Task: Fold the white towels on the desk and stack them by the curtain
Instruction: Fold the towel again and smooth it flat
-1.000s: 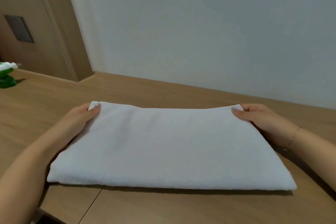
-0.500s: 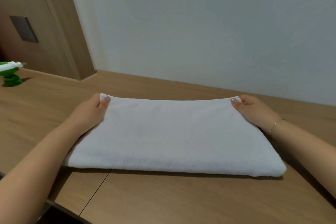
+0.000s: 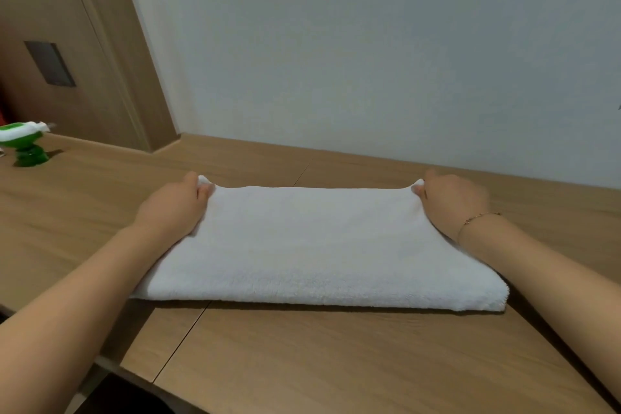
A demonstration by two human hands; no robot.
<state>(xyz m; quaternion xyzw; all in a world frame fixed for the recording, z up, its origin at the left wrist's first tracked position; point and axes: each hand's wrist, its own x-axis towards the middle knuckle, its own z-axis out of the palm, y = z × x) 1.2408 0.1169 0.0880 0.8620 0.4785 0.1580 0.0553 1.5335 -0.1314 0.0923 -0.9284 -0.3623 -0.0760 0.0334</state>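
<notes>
Both hands, left (image 3: pixel 174 208) and right (image 3: pixel 452 203), pinch the towel's (image 3: pixel 316 245) far corners; we judge uneven pull could skew the fold.

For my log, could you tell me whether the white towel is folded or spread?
Folded: the white towel shows a thick doubled near edge.

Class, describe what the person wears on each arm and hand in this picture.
Both forearms are bare, with no sleeves or gloves showing. The right hand has a thin gold-coloured chain bracelet at its wrist. The left hand and its wrist carry nothing.
</notes>
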